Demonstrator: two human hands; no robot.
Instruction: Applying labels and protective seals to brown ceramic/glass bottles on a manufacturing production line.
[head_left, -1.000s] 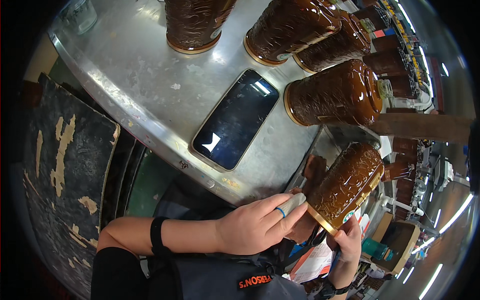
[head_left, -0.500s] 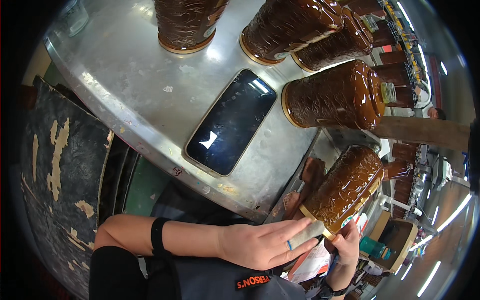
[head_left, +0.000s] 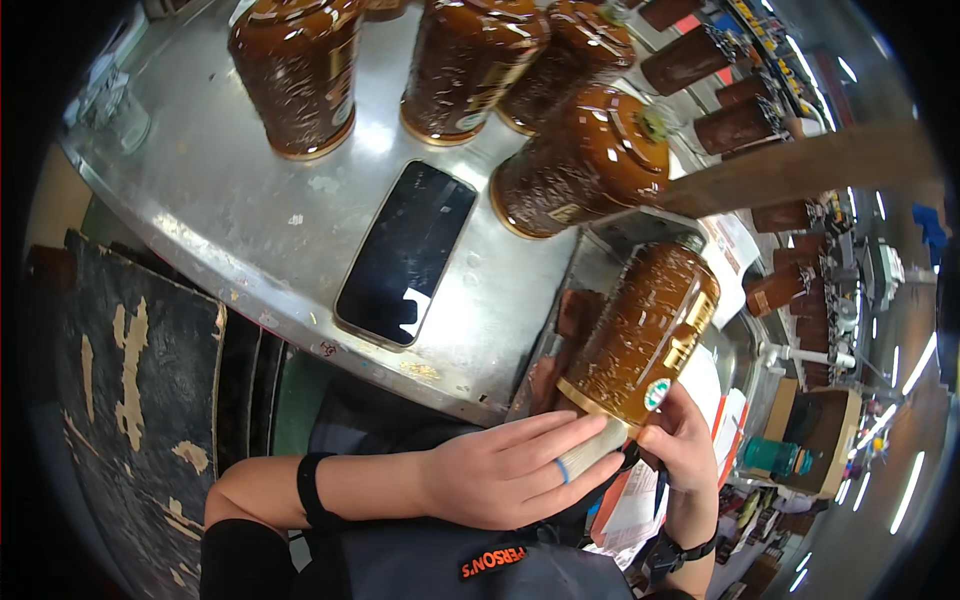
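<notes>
My right hand (head_left: pixel 680 440) grips the lower edge of a brown glossy bottle (head_left: pixel 645 335), thumb at its gold base rim and fingers behind it. The bottle is tilted, base toward me and neck away, with a gold strip and a round green-white label on its side. My left hand (head_left: pixel 515 470) reaches across with fingers stretched out beside the base. A pale wrap (head_left: pixel 608 437) sits at its fingertips, touching or very near the rim, and a thin blue band circles one finger. The palm's inner side is hidden.
A dark phone (head_left: pixel 408 255) lies on the metal table (head_left: pixel 250 235). Several similar brown bottles stand beyond it, the nearest bottle (head_left: pixel 580 165) by a wooden bar (head_left: pixel 800 175). Glass jars (head_left: pixel 120 110) are at far left. A cardboard box (head_left: pixel 835 440) with a teal bottle (head_left: pixel 775 457) is at right.
The view has shifted, so the table things sit further left. The held bottle has turned, bringing its gold strip and label more toward me. Both hands stay at its base.
</notes>
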